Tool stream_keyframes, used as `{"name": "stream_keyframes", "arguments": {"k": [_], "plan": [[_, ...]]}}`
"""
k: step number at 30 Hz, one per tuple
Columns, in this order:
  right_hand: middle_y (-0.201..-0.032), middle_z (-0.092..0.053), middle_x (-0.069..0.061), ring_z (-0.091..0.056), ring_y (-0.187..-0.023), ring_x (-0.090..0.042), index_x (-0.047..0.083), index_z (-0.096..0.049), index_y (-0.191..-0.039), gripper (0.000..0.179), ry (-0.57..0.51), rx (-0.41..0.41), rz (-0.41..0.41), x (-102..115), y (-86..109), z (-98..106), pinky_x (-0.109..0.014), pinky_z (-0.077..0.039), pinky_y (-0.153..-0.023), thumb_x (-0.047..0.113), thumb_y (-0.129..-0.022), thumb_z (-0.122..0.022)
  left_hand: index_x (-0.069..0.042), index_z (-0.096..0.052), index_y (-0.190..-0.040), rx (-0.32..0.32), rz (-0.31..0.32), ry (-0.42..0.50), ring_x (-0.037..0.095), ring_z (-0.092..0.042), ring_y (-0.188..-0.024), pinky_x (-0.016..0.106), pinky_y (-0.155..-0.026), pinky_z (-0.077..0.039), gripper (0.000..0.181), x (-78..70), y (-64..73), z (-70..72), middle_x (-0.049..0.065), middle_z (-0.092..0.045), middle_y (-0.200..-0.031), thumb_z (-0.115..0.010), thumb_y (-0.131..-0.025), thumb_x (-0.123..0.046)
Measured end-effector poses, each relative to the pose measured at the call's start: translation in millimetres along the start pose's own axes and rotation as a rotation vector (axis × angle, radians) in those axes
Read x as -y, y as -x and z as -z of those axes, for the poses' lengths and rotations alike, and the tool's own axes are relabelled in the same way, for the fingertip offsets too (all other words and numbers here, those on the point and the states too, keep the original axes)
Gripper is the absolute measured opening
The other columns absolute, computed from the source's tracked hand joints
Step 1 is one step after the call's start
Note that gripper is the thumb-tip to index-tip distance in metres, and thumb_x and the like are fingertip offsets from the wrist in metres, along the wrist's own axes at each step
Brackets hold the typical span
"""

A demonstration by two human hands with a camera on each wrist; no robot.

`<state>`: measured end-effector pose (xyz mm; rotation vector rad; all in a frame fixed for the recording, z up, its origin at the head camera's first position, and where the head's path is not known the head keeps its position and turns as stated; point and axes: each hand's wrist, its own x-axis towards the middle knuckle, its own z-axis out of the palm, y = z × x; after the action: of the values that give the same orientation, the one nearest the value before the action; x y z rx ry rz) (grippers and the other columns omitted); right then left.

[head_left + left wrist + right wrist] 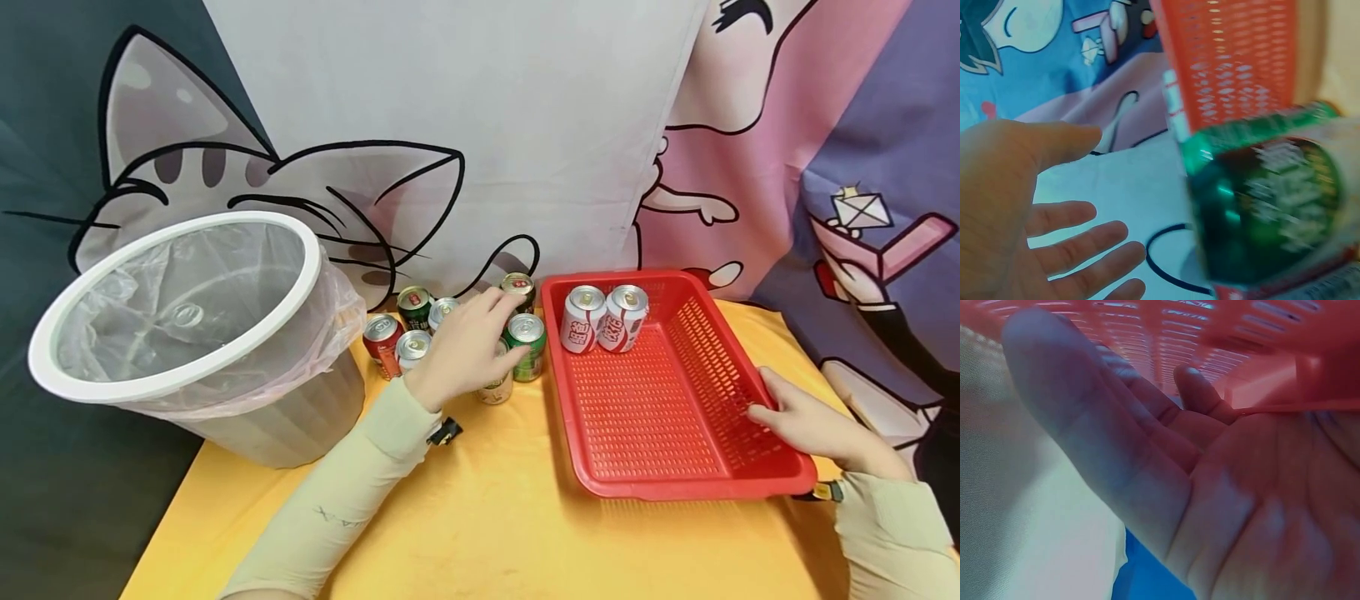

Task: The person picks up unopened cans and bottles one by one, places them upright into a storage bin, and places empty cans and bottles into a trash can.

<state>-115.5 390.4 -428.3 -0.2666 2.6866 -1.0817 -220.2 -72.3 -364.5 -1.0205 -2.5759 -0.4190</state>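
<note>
My left hand (468, 342) hovers over a group of several drink cans, fingers stretched and nothing in its grasp. Nearest to it are a green can (527, 346) and a tan can (495, 388), which the hand partly covers. In the left wrist view, the spread fingers (1088, 250) are apart from a green can (1266, 206). My right hand (817, 425) grips the right side of a red plastic basket (637, 408), thumb inside the wall and fingers (1141, 400) underneath. Two white cans with red lettering, one left (583, 321) and one right (624, 319), stand upright in the basket's far left corner.
A grey bin (300, 421) with a white rim and clear liner stands at the left. Beside it are a red can (382, 343), a silver can (412, 348) and a dark green can (414, 307). Behind the yellow cloth (480, 517) hangs a cartoon-printed backdrop (480, 92).
</note>
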Motion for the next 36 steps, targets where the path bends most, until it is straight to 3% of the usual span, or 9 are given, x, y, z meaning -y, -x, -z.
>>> {"name": "stream_keyframes", "arguments": {"k": [6, 14, 30, 36], "plan": [[-0.111, -0.062, -0.016, -0.066, -0.079, -0.003, -0.012, -0.032, -0.140, 0.044, -0.001, 0.002, 0.007, -2.1, -0.4, 1.2, -0.025, -0.057, -0.065, -0.001, -0.102, -0.052, -0.012, -0.056, -0.143, -0.003, 0.017, -0.026, 0.025, -0.064, -0.109, 0.041, -0.095, -0.054, 0.070, 8.1, 22.5, -9.6, 0.004, -0.062, -0.125, -0.080, -0.086, -0.043], [-0.104, -0.064, -0.013, -0.069, -0.076, -0.007, -0.011, -0.033, -0.138, 0.041, -0.028, 0.005, 0.028, -3.2, -1.0, 0.9, -0.027, -0.059, -0.064, -0.003, -0.103, -0.051, -0.010, -0.056, -0.143, 0.032, 0.034, -0.037, 0.024, -0.062, -0.109, 0.040, -0.097, -0.054, 0.068, 13.7, 37.4, -24.9, 0.006, -0.062, -0.124, -0.077, -0.088, -0.044], [-0.107, -0.063, -0.017, -0.069, -0.076, -0.007, -0.012, -0.030, -0.141, 0.044, -0.051, 0.010, 0.019, -2.7, 0.3, -0.7, -0.028, -0.060, -0.063, -0.003, -0.103, -0.050, -0.010, -0.053, -0.144, 0.030, 0.101, 0.025, 0.025, -0.063, -0.111, 0.043, -0.098, -0.056, 0.071, 21.7, 50.6, -47.0, 0.007, -0.058, -0.126, -0.081, -0.086, -0.039], [-0.110, -0.063, -0.019, -0.069, -0.077, -0.008, -0.013, -0.029, -0.142, 0.046, -0.058, 0.017, 0.010, -2.9, 0.3, -0.4, -0.029, -0.060, -0.064, -0.002, -0.103, -0.050, -0.012, -0.053, -0.142, 0.006, 0.113, 0.078, 0.024, -0.063, -0.109, 0.043, -0.095, -0.056, 0.071, 21.7, 53.7, -47.0, 0.005, -0.058, -0.122, -0.085, -0.082, -0.035]]}}
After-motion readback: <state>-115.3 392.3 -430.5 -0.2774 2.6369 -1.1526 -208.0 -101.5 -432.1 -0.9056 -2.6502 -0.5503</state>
